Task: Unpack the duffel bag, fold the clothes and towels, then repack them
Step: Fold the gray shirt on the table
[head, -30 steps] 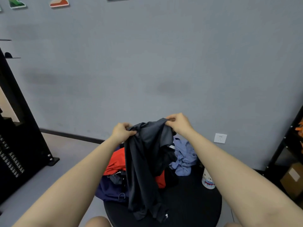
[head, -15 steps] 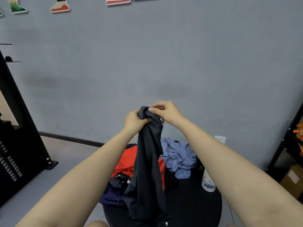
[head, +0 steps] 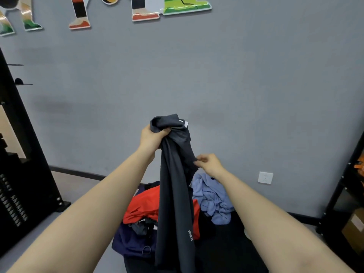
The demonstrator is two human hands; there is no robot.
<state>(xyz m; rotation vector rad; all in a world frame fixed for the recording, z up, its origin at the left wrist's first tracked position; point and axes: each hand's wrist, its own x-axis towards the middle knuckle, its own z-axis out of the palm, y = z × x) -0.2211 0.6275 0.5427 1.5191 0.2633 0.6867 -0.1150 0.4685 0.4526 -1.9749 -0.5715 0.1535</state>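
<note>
A dark grey garment (head: 175, 194) hangs straight down in front of me. My left hand (head: 151, 139) grips its bunched top, held high. My right hand (head: 208, 164) is lower and pinches the garment's right edge. Below lie a red garment (head: 143, 207), a light blue garment (head: 212, 198) and a navy duffel bag (head: 130, 241) on a round black table (head: 226, 253).
A grey wall (head: 236, 95) with a white socket (head: 265, 177) stands behind the table. A black rack (head: 21, 174) is at the left. Black shelving (head: 348, 194) holding a cardboard box (head: 354, 229) is at the right.
My left hand has lifted the garment's top higher. My right hand has left the top and moved down to pinch the garment's right edge. The view has tilted up.
</note>
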